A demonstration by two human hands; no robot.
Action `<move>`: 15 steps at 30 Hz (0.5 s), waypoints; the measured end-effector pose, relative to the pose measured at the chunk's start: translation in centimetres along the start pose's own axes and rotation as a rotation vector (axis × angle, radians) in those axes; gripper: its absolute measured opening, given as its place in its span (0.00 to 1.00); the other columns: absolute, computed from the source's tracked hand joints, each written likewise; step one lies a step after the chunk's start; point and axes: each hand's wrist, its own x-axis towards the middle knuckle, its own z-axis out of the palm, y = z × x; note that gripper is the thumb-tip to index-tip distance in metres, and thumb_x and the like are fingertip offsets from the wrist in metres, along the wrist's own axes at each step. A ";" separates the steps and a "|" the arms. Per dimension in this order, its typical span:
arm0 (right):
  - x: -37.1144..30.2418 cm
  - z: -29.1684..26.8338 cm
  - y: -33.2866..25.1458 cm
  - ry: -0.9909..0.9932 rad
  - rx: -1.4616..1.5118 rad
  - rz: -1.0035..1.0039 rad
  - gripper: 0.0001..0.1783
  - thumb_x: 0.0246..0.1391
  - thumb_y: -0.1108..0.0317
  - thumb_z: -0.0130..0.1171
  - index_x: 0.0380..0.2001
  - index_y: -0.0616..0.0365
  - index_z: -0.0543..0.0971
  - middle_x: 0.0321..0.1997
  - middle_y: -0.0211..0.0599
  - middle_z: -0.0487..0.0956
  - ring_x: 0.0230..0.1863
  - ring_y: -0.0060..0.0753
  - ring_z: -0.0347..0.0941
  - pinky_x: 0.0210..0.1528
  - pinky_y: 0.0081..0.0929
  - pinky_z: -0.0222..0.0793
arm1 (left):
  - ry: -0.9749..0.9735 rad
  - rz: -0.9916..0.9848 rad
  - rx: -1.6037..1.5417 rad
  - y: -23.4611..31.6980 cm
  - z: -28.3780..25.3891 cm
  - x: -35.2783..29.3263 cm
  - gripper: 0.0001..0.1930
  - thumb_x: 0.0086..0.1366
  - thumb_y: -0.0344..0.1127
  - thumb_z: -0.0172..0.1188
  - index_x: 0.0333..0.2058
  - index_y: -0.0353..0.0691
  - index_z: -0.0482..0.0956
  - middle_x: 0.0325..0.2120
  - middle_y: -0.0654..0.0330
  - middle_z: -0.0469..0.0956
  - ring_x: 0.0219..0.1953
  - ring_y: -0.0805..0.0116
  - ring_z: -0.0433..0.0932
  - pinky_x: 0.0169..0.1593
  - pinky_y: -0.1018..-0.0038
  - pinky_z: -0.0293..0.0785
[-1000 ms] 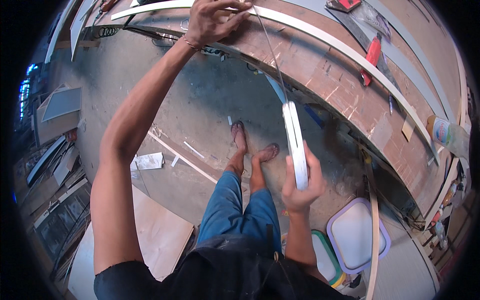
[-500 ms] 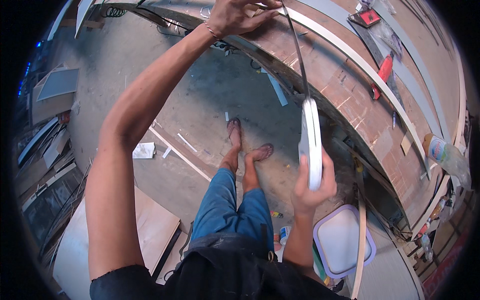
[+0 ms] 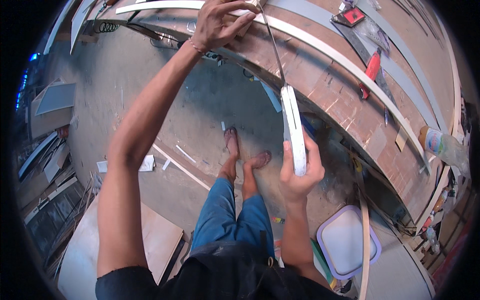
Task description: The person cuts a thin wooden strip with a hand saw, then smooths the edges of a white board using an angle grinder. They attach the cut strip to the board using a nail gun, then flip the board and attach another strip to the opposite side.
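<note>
In my right hand [image 3: 301,167] is the white handle of a handsaw [image 3: 294,127], fingers and thumb wrapped round it. Its thin dark blade, seen almost edge-on, runs up from the handle and crosses a long white strip [image 3: 320,44] on the workbench [image 3: 350,107]. My left hand [image 3: 220,25] grips this strip at the bench's near edge, just left of the blade, thumb on the near side and fingers reaching over. The blade's far tip and part of the grip lie at the top edge of the picture.
A red-handled tool [image 3: 370,74], flat grey strips [image 3: 410,77] and a plastic bottle [image 3: 440,145] lie on the bench. A purple-rimmed panel [image 3: 345,242] leans at lower right. Boards [image 3: 120,245] stand at lower left, and scraps [image 3: 185,153] litter the floor around my feet.
The handsaw and my right hand have moved forward and slightly left. My left hand keeps its grip beside the blade. The whole view has shifted a little, showing more strip at left.
</note>
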 end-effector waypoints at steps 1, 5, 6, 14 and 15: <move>0.0 0.0 0.1 0.005 0.005 0.005 0.22 0.50 0.80 0.64 0.50 0.70 0.77 0.42 0.49 0.83 0.37 0.30 0.83 0.37 0.22 0.76 | 0.017 -0.107 -0.058 0.6 0.2 0.3 0.07 0.58 0.38 0.64 0.30 0.42 0.85 0.26 0.55 0.78 0.30 0.57 0.77 0.35 0.63 0.70; -0.2 -0.9 -0.7 -0.024 -0.013 0.071 0.19 0.52 0.79 0.62 0.49 0.70 0.77 0.41 0.49 0.83 0.38 0.28 0.81 0.41 0.22 0.75 | -0.102 -0.423 0.299 0.6 1.0 2.1 0.18 0.65 0.45 0.55 0.27 0.35 0.83 0.26 0.45 0.80 0.29 0.46 0.79 0.36 0.58 0.74; -0.3 -1.3 -0.6 -0.032 -0.028 0.057 0.21 0.51 0.79 0.63 0.50 0.70 0.76 0.41 0.49 0.83 0.37 0.29 0.82 0.38 0.22 0.76 | -0.137 -0.500 0.397 0.1 1.4 2.6 0.20 0.65 0.46 0.53 0.26 0.35 0.83 0.25 0.44 0.80 0.29 0.45 0.79 0.37 0.58 0.74; -0.5 -1.2 -0.9 -0.038 0.022 0.079 0.21 0.51 0.79 0.63 0.50 0.70 0.76 0.39 0.48 0.83 0.35 0.26 0.81 0.36 0.21 0.75 | -0.120 -0.327 0.751 -1.8 4.5 1.3 0.21 0.63 0.43 0.50 0.44 0.29 0.77 0.27 0.41 0.81 0.29 0.42 0.80 0.35 0.55 0.77; -0.6 -1.2 -1.0 -0.034 0.037 0.116 0.20 0.52 0.79 0.62 0.49 0.70 0.77 0.40 0.48 0.83 0.36 0.26 0.81 0.38 0.21 0.75 | -0.096 -0.455 0.669 -1.3 4.4 1.8 0.22 0.63 0.42 0.49 0.46 0.27 0.75 0.26 0.41 0.80 0.29 0.42 0.80 0.35 0.55 0.77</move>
